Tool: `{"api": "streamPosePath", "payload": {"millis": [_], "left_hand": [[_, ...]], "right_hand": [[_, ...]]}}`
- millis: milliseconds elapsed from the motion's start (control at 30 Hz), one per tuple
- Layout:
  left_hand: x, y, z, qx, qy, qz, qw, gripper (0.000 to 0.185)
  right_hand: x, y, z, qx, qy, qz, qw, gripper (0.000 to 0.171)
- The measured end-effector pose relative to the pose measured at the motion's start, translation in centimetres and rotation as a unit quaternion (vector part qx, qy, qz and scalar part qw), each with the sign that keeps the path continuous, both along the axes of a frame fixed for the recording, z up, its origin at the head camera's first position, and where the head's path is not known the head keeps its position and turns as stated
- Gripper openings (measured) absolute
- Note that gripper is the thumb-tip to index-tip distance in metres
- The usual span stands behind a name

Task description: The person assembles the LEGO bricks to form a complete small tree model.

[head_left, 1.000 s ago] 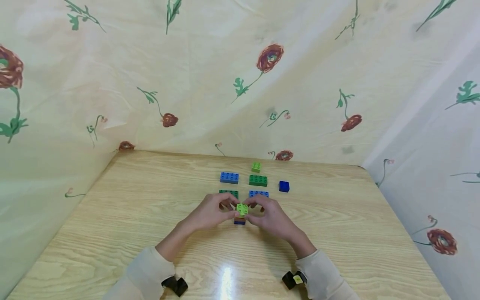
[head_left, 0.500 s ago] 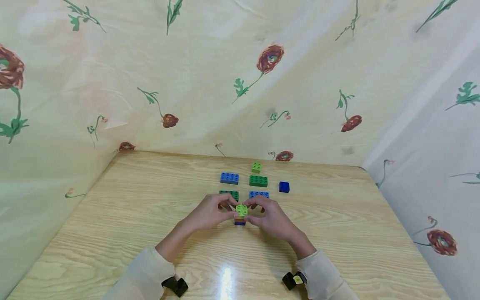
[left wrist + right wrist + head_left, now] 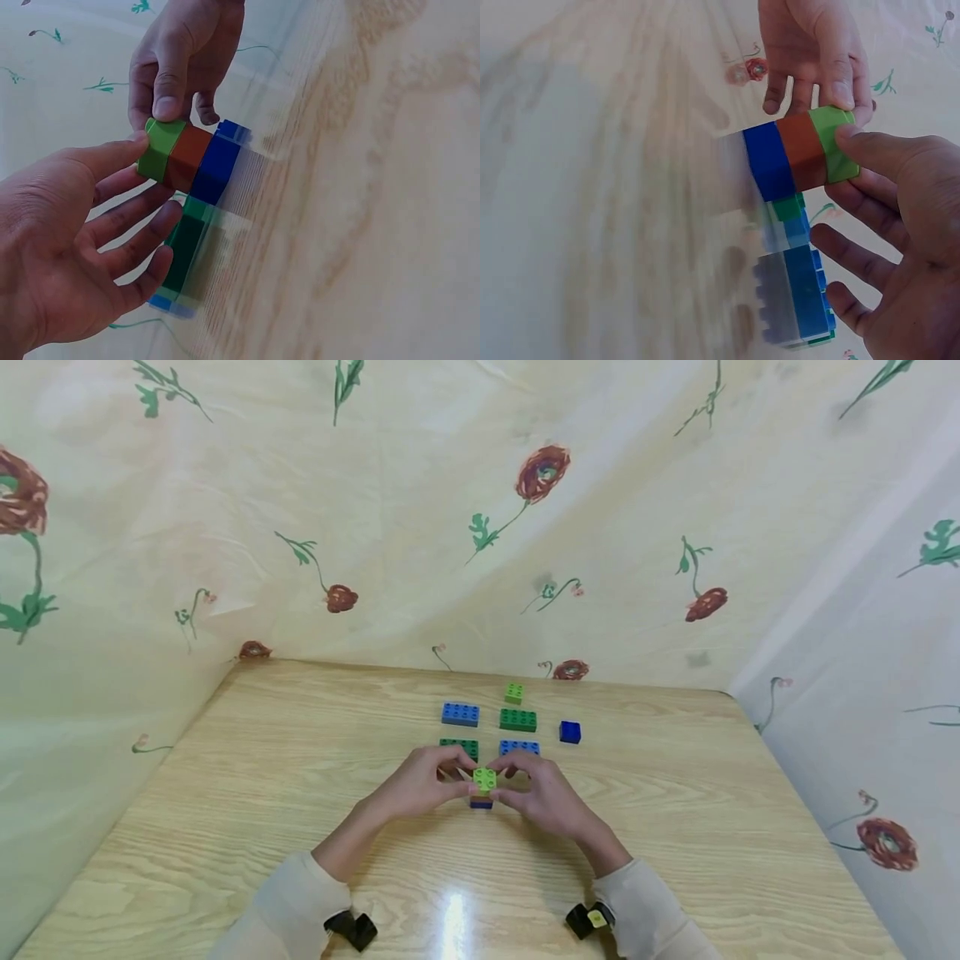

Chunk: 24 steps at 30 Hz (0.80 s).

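Item: stack of three toy building bricks, standing on the wooden table near its middle, directly before the person; composition from the bottom up is a blue brick, a brown-red brick and a lime-green brick with its studs uppermost. Condition: the three layers sit flush, with no gap showing in either wrist view, so three courses appear complete. Handling: the left hand pinches the lime-green brick from its side between thumb and forefinger, the other fingers spread loosely; the right hand grips the opposite side the same way, thumb on top of the edge. Judged state of work: the top piece looks seated or in its final press, both hands closed on it. Remaining stock, loose on the table beyond the hands: a dark green brick and a blue brick just behind the fingers, then a blue long brick, a green long brick, a small dark blue cube and a small lime brick farthest off. Six pieces unstacked. Surround: floral cloth backdrop on three sides.
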State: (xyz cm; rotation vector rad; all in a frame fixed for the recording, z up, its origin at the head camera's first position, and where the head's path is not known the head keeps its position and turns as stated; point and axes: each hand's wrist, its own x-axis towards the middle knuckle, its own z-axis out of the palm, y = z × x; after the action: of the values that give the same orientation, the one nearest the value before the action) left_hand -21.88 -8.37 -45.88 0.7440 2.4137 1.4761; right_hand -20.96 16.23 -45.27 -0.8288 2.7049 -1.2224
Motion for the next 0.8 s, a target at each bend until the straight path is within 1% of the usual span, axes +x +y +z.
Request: {"api": "streamPosePath", "payload": {"millis": [133, 267, 467, 800], "left_hand": [[-0.12, -0.02, -0.06, -0.003, 0.005, -0.006, 1.0, 0.021], [-0.13, -0.1, -0.14, -0.012, 0.006, -0.008, 0.9999, 0.02], [-0.05, -0.11, 0.04, -0.02, -0.002, -0.007, 0.9998, 0.02], [-0.05, -0.16, 0.14, -0.032, 0.004, -0.014, 0.9994, 0.023]], "right_hand": [[0.06, 0.08, 0.03, -0.006, 0.007, 0.004, 1.0, 0.028], [0.14, 0.08, 0.11, -0.011, 0.0, 0.008, 1.0, 0.027], [0.12, 0.11, -0.02, -0.006, -0.005, 0.003, 1.0, 0.028], [0.14, 0.06, 0.0, -0.001, -0.006, 0.001, 1.0, 0.029]]}}
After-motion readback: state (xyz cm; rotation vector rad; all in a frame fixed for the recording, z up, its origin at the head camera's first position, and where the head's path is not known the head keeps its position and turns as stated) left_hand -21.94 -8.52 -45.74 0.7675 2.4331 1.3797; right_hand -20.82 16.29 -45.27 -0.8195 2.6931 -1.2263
